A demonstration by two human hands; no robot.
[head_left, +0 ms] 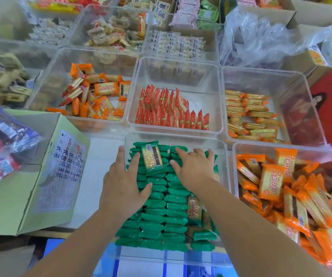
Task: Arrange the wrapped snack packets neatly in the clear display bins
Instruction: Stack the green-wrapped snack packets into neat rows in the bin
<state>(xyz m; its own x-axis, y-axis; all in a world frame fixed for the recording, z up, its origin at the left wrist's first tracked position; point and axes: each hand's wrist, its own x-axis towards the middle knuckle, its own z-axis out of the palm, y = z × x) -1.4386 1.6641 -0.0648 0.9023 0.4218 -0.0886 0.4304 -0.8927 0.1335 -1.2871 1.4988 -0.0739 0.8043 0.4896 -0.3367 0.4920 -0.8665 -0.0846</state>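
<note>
A clear bin (224,148) right in front of me holds rows of green wrapped snack packets (161,216) standing on edge. One green-ended packet (151,157) lies flat on top at the far end, its cracker showing. My left hand (124,182) rests flat on the left rows, fingers spread, touching that packet's left side. My right hand (194,168) lies flat on the right rows, fingers spread, just right of the packet. Neither hand grips anything.
Other clear bins surround it: red packets (171,108) in rows behind, orange packets (97,94) back left, orange-ended packets (249,114) back right, orange packets (293,196) heaped at right. A green cardboard box (41,176) stands at left, with a plastic bag (3,140) on it.
</note>
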